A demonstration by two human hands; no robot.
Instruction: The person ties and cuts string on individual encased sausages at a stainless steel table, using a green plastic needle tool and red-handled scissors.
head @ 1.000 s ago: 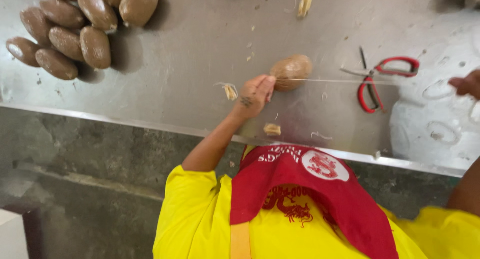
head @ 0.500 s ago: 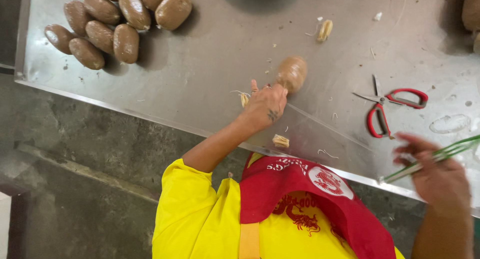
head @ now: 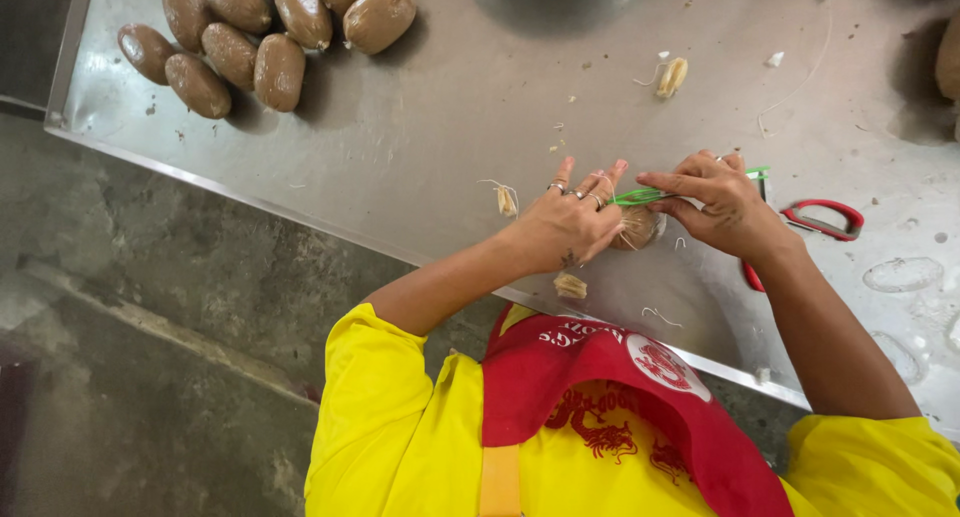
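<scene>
Steel, dull grey and flecked with crumbs, makes up the flat metal worktable (head: 450, 107), whose near edge runs slantwise from upper left to lower right just in front of the person's yellow shirt and red apron. Close to that edge, the left hand (head: 570, 222), rings on its fingers, cups a small round brown food ball (head: 638, 227) against the tabletop, fingers partly spread above it. The right hand (head: 722, 205) pinches a thin green strip (head: 650, 195) that lies across the top of the ball, reaching towards the left fingertips. Just beyond the right hand lie red-handled scissors (head: 825, 217), partly hidden by the wrist. A small pale scrap (head: 571, 285) sits beside the left wrist, almost on the table's edge; another (head: 506, 201) lies just left of the hand. Well apart, at the far left corner, a cluster of brown oval wrapped pieces (head: 260, 37) is heaped. Between that heap and the hands the steel is mostly bare, giving open room.
</scene>
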